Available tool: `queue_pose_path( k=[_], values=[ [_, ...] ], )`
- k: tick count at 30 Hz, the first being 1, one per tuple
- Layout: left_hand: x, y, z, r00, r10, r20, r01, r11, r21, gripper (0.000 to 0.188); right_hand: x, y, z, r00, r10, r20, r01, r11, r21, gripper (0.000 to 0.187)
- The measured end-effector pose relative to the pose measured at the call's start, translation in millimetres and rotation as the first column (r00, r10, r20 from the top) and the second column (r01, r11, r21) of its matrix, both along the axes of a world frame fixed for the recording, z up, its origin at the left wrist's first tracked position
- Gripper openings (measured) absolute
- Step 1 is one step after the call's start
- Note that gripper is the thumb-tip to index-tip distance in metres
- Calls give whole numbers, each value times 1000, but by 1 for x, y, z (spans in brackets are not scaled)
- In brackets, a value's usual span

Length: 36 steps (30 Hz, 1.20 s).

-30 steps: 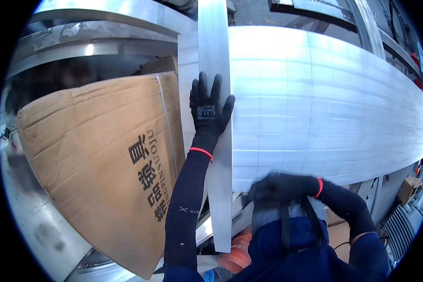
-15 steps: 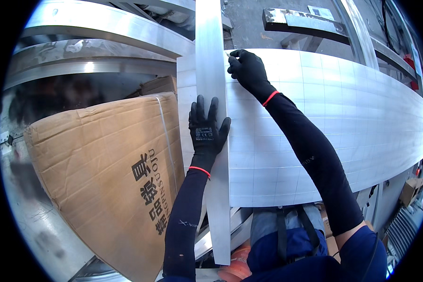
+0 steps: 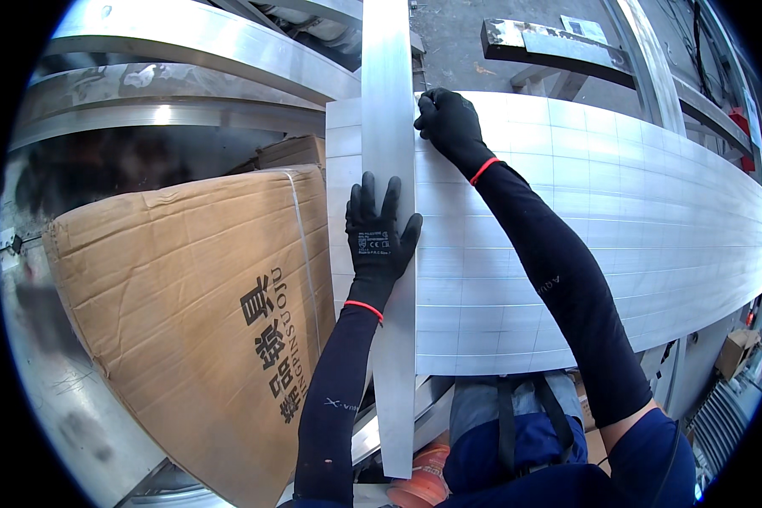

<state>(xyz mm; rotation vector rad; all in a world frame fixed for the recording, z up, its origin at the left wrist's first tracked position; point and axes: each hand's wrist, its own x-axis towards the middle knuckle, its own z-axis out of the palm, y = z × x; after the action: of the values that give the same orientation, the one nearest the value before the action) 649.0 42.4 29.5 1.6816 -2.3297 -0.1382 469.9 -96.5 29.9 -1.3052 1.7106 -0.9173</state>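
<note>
A long, flat silver metal bar [image 3: 388,102] lies across a pale metal panel [image 3: 516,245] that is scored with a grid of thin dark lines. My left hand [image 3: 378,233], in a black glove, rests on the bar with fingers stretched forward and thumb spread at its right edge. Beside that same edge, near the panel's far border, my right hand [image 3: 451,125] is closed in a pinch, also gloved in black. Whatever its fingertips hold is hidden behind the fingers.
A big cardboard box [image 3: 186,254] with a strap leans close on the left. Thick metal beams [image 3: 203,34] run behind it. Past the panel stands a dark-edged beam [image 3: 559,51]. An orange-red rounded object [image 3: 423,478] sits low by the bar's near end.
The view has shifted a little. My right fingers have turned slightly at the bar's edge, and a small pale tip seen at them before is now hidden. My left hand stays on the bar.
</note>
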Motion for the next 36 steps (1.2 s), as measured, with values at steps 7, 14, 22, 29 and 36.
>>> queue_pose_path(
  k=[7, 14, 22, 29, 36],
  values=[
    [-2, -1, 1, 1000, -10, 10, 10, 1000, -6, 65, -3, 9, -1, 994, 65, -84, -68, 997, -33, 31],
    [1, 1, 2, 999, 7, 44, -7, 1000, 1, 62, 15, 84, -3, 990, 100, -101, -107, 992, -63, 25],
    [5, 1, -16, 1000, -22, 2, 22, 1000, -15, 62, 32, 185, -7, 991, 130, -19, -131, 987, -90, 19],
    [5, -5, -16, 1000, -17, 20, 20, 989, -144, 56, 46, 265, 14, 977, 205, 67, -209, 975, 72, 17],
    [1, -2, -13, 999, 1, 47, 6, 986, -164, 56, 60, 330, 15, 970, 225, 88, -232, 969, 80, 20]
  ],
)
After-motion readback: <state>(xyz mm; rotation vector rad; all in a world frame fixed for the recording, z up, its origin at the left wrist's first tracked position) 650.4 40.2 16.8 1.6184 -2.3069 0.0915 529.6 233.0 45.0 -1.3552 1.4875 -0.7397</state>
